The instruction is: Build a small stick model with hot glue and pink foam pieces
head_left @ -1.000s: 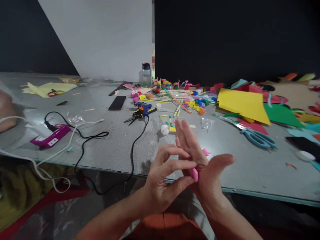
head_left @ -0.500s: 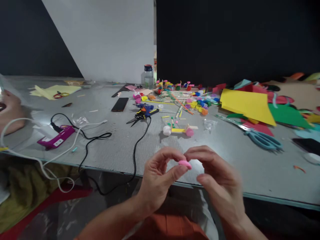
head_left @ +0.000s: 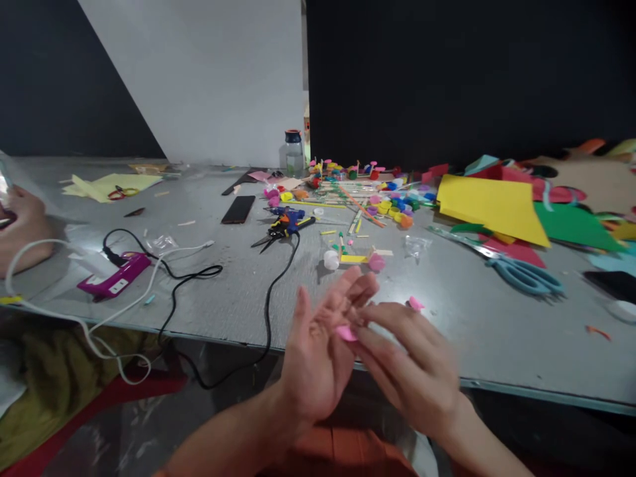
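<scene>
My left hand (head_left: 318, 358) lies palm up over the table's front edge, its fingers stretched out. On its palm rests a small piece of pink modelling clay (head_left: 346, 333). The fingers of my right hand (head_left: 412, 371), bent and slightly blurred, close on the clay from the right. Just beyond my right hand, a second pink piece (head_left: 416, 303) lies on the table. A little model (head_left: 354, 259) with a yellow bar, a white wheel and a pink wheel stands ahead of my hands.
Blue-handled scissors (head_left: 527, 275) and coloured sheets (head_left: 491, 205) lie right. Pliers (head_left: 278, 233), a glue gun, a phone (head_left: 238, 209) and colourful small parts (head_left: 392, 209) are farther back. Cables and a purple power strip (head_left: 115, 277) lie left, near another person's hand (head_left: 24, 228).
My left hand has opened from a pinch to a flat palm with pink clay on it. My right fingers have moved left onto it. Another pink piece now shows on the table.
</scene>
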